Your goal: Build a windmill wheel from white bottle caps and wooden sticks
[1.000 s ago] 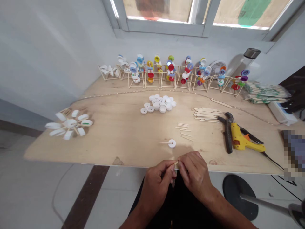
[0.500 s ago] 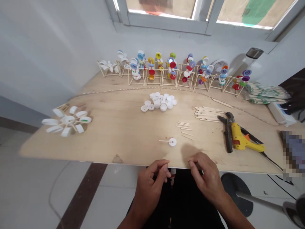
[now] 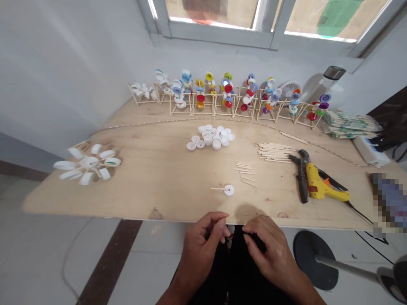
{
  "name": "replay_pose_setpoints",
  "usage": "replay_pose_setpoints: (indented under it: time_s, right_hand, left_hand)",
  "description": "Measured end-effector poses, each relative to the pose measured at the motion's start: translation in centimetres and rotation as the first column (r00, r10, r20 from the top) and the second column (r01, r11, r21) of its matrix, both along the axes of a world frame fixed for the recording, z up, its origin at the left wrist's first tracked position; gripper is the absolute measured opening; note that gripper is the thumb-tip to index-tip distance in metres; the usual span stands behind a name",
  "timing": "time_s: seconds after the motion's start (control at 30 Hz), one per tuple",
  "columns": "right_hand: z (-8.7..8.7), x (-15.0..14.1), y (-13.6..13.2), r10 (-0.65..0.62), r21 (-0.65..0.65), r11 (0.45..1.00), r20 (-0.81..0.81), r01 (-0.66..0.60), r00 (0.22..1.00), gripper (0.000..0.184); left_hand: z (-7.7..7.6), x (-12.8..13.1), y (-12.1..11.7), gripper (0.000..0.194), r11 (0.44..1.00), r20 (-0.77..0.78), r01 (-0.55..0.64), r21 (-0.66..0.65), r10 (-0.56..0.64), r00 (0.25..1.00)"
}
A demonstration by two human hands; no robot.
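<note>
My left hand (image 3: 202,248) and my right hand (image 3: 270,250) hover close together just below the front edge of the plywood table (image 3: 152,178). Both have curled fingers, with fingertips pinched toward each other over my dark lap. What they pinch is too small to make out. On the table just beyond them lies a white bottle cap with a thin stick through it (image 3: 227,189). A few short cut sticks (image 3: 245,173) lie behind that cap.
A pile of white caps (image 3: 211,137), long sticks (image 3: 275,151), dark pliers (image 3: 301,178) and a yellow glue gun (image 3: 322,187) lie mid-table. A white cap wheel (image 3: 87,163) sits at the left. Several colourful cap windmills (image 3: 229,95) line the back. A black stool base (image 3: 313,258) stands lower right.
A second ago both hands pinched a short stick at the table edge. They drew apart, then came back together lower, below the edge.
</note>
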State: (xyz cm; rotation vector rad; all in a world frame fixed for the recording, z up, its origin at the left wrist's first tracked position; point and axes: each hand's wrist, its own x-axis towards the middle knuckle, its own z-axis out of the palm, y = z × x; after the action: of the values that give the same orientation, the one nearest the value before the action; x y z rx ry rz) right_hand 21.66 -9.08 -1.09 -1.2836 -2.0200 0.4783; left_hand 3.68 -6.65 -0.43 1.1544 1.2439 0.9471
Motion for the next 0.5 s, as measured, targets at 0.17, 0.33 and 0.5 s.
replay_pose_setpoints:
  time_s: [0.17,0.33,0.5]
  right_hand:
    - [0.0,-0.5,0.5,-0.142,-0.119,0.986,-0.196,0.120,0.970,0.021]
    - [0.4,-1.0,0.5,-0.139,-0.278,0.959,-0.290,0.055,0.947,0.012]
    - [0.3,-1.0,0.4,-0.109,-0.262,0.965,-0.293,0.029,0.950,0.015]
  left_hand:
    - [0.2,0.5,-0.5,0.017,0.995,0.060,0.101,-0.001,-0.101,0.993]
    - [0.0,1.1,-1.0,0.019,0.986,0.103,0.165,0.014,-0.165,0.981]
    - [0.4,1.0,-0.7,0.019,0.986,-0.014,0.164,0.027,-0.163,0.986]
